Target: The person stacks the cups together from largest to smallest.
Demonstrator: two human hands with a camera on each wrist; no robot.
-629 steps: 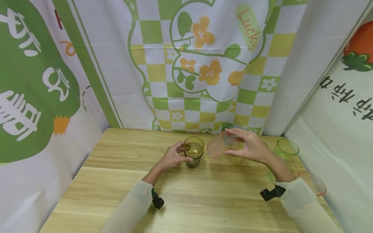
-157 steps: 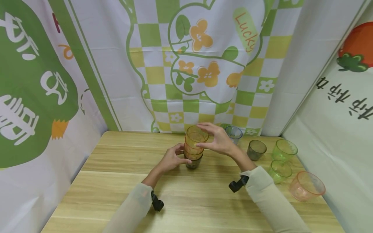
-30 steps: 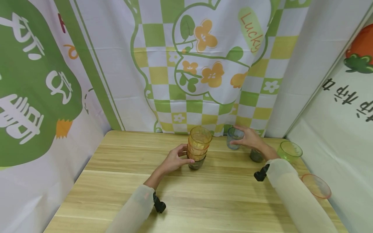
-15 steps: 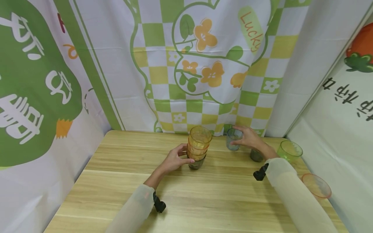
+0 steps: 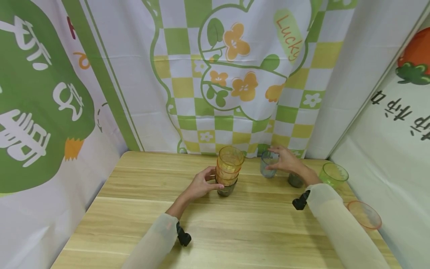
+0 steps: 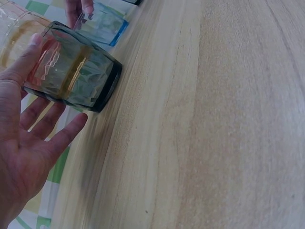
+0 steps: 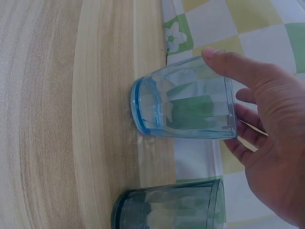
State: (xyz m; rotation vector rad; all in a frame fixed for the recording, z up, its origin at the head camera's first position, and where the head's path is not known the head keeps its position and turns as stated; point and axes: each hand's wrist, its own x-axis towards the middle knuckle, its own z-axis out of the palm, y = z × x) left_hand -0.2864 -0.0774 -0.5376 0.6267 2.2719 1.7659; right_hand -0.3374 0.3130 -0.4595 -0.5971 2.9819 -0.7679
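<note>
In the head view a stack of nested clear cups stands near the table's back: a yellow cup [image 5: 231, 156] on top, orange below it, a dark grey cup [image 5: 226, 191] at the bottom. My left hand [image 5: 199, 184] grips the stack around the grey cup's upper part, thumb in front; the left wrist view shows the thumb on the grey cup [image 6: 90, 67] and lower fingers spread beneath. To the right, my right hand [image 5: 285, 160] holds a blue cup [image 5: 268, 170] by its upper part. In the right wrist view, thumb and fingers pinch the blue cup [image 7: 190, 105] near its rim.
Right of the blue cup stands another dark grey cup [image 5: 295, 180], partly behind the right hand. A green cup [image 5: 333, 174] and a pinkish-orange cup [image 5: 364, 215] stand at the table's right side, partly covered by the sleeve. A patterned cloth [image 5: 188, 123] hangs behind the table.
Earlier the right hand brought an orange cup, then a yellow one, to the stack. It moved right to the blue cup, which has shifted slightly toward me. The left hand stays on the stack.
</note>
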